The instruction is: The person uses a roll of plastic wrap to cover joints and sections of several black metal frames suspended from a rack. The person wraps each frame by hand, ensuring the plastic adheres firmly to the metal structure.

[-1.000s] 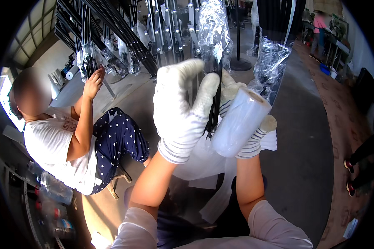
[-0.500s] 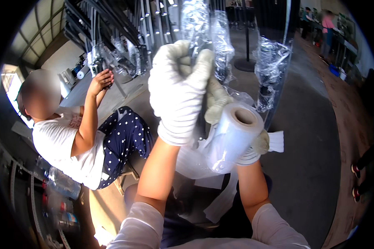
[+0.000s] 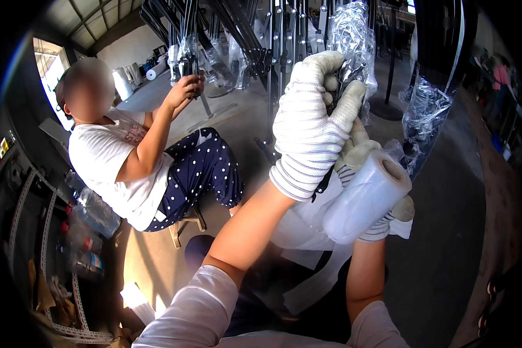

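Observation:
My left hand (image 3: 313, 127), in a white striped knit glove, is raised and closed round the lower part of a dark metal bar bundle (image 3: 354, 69). Clear plastic film covers the bundle above the fingers. My right hand (image 3: 359, 153), gloved the same way, is closed behind a roll of clear stretch film (image 3: 365, 200). The roll hides most of its palm, while its fingertips show beside the bars just below my left hand. The roll leans with its hollow core end up. Loose film hangs from it toward my lap.
At my left a person (image 3: 122, 139) sits on a low wooden stool (image 3: 185, 227), hands on similar bars. Black bars (image 3: 281, 52) hang ahead; a wrapped bundle (image 3: 426, 110) hangs at right. Perforated metal shelving (image 3: 46, 232) with plastic bottles (image 3: 95, 211) stands at lower left.
The view has swung left, so everything sits further right in it. My left hand stays closed at the bars, its wrist turned a little; the roll is still with my right hand.

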Demonstrator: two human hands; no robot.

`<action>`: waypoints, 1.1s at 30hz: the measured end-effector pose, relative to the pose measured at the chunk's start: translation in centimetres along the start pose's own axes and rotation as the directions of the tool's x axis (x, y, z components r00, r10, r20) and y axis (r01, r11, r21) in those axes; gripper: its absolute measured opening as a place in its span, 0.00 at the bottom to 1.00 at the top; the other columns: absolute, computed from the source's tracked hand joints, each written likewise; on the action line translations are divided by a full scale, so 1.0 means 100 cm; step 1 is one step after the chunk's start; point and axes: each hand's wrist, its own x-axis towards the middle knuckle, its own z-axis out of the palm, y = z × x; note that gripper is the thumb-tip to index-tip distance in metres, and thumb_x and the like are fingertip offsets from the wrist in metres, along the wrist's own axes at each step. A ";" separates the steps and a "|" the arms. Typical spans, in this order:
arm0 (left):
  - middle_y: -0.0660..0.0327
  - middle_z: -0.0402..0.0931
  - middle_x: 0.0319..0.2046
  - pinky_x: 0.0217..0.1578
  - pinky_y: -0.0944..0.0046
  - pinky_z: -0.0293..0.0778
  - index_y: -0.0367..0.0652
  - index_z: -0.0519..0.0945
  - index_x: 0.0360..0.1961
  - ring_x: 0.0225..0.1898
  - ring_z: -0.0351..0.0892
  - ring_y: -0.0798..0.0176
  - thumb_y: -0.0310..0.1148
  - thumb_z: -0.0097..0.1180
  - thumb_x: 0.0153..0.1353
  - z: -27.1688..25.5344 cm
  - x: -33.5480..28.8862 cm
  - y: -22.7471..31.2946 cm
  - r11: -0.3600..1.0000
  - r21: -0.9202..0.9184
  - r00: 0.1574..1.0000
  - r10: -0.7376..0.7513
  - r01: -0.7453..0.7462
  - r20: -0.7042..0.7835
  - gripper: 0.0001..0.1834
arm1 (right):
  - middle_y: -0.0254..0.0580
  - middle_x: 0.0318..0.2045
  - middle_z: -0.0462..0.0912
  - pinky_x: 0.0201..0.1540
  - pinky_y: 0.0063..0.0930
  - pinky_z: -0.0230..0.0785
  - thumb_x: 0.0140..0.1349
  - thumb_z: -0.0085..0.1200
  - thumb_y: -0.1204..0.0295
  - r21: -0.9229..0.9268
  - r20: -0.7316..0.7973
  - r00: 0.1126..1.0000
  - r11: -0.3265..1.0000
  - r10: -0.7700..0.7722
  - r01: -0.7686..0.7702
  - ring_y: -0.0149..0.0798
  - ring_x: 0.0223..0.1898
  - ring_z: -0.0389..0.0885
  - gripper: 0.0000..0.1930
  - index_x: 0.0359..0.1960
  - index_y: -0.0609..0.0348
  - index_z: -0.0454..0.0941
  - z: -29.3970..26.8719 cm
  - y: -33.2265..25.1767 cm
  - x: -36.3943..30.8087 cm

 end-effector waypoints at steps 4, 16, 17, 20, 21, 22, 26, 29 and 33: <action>0.66 0.66 0.25 0.27 0.75 0.66 0.41 0.73 0.38 0.23 0.62 0.74 0.30 0.60 0.44 0.001 -0.001 0.003 1.000 -0.002 1.000 0.031 -0.031 0.002 0.18 | 0.54 0.41 0.69 0.32 0.17 0.71 0.33 0.62 0.54 -0.035 -0.020 0.999 0.999 -0.026 0.025 0.32 0.31 0.75 0.43 0.45 0.77 0.60 0.002 -0.001 0.000; 0.61 0.67 0.33 0.33 0.72 0.68 0.37 0.64 0.48 0.32 0.68 0.71 0.30 0.60 0.46 -0.033 -0.050 -0.013 0.997 0.007 0.989 -0.077 0.079 -0.122 0.27 | 0.47 0.40 0.72 0.36 0.23 0.72 0.41 0.59 0.55 0.047 -0.206 0.977 0.998 0.047 -0.038 0.34 0.34 0.75 0.38 0.49 0.69 0.59 0.007 0.002 0.005; 0.61 0.67 0.33 0.33 0.72 0.68 0.37 0.65 0.46 0.31 0.68 0.72 0.30 0.58 0.48 -0.038 -0.055 -0.015 0.982 0.024 0.975 -0.182 0.186 -0.128 0.24 | 0.46 0.40 0.72 0.38 0.25 0.72 0.47 0.55 0.57 0.132 -0.062 0.993 0.987 0.096 -0.087 0.35 0.36 0.75 0.33 0.50 0.66 0.59 -0.001 -0.002 0.006; 0.64 0.67 0.30 0.30 0.74 0.68 0.38 0.75 0.36 0.28 0.68 0.74 0.28 0.54 0.52 -0.046 -0.055 -0.035 0.980 0.126 0.986 -0.143 0.152 -0.082 0.09 | 0.43 0.41 0.72 0.42 0.30 0.71 0.57 0.47 0.60 0.262 -0.083 0.989 0.960 0.122 -0.097 0.38 0.39 0.74 0.25 0.52 0.60 0.58 -0.036 0.008 -0.011; 0.64 0.67 0.29 0.29 0.75 0.68 0.38 0.75 0.35 0.27 0.68 0.75 0.28 0.54 0.52 -0.046 -0.050 -0.031 0.978 0.104 0.982 -0.175 0.182 -0.073 0.09 | 0.42 0.42 0.72 0.43 0.31 0.70 0.58 0.46 0.60 0.273 -0.167 0.978 0.959 0.124 -0.075 0.38 0.40 0.74 0.24 0.52 0.59 0.58 -0.037 0.012 -0.015; 0.64 0.68 0.27 0.28 0.75 0.67 0.38 0.76 0.34 0.25 0.68 0.75 0.28 0.54 0.52 -0.046 -0.045 -0.026 0.974 0.082 0.976 -0.207 0.212 -0.063 0.08 | 0.42 0.43 0.71 0.43 0.31 0.69 0.58 0.46 0.59 0.240 -0.262 0.956 0.968 0.136 -0.072 0.39 0.41 0.73 0.24 0.52 0.58 0.58 -0.037 0.010 -0.018; 0.63 0.71 0.26 0.26 0.77 0.68 0.36 0.76 0.34 0.20 0.70 0.74 0.30 0.57 0.49 -0.047 -0.032 -0.042 0.922 0.021 0.913 -0.386 0.387 0.134 0.12 | 0.41 0.44 0.70 0.44 0.31 0.68 0.58 0.45 0.56 0.041 0.009 0.998 0.997 -0.068 0.068 0.39 0.43 0.72 0.24 0.52 0.57 0.60 -0.021 0.006 -0.005; 0.63 0.75 0.23 0.27 0.76 0.68 0.34 0.76 0.32 0.23 0.71 0.75 0.33 0.58 0.49 -0.042 -0.021 -0.034 0.751 -0.208 0.772 -0.559 0.626 0.303 0.13 | 0.41 0.44 0.70 0.44 0.31 0.68 0.57 0.45 0.55 0.042 0.087 0.992 0.996 -0.087 0.083 0.39 0.43 0.72 0.25 0.51 0.57 0.61 -0.012 0.003 -0.001; 0.67 0.74 0.21 0.21 0.77 0.66 0.38 0.76 0.32 0.19 0.69 0.76 0.36 0.56 0.49 -0.039 -0.005 -0.028 0.636 -0.308 0.705 -0.599 0.707 0.381 0.13 | 0.41 0.44 0.70 0.43 0.32 0.69 0.55 0.47 0.52 0.001 0.034 0.990 0.990 -0.140 0.140 0.38 0.43 0.72 0.28 0.51 0.58 0.60 -0.013 0.007 -0.004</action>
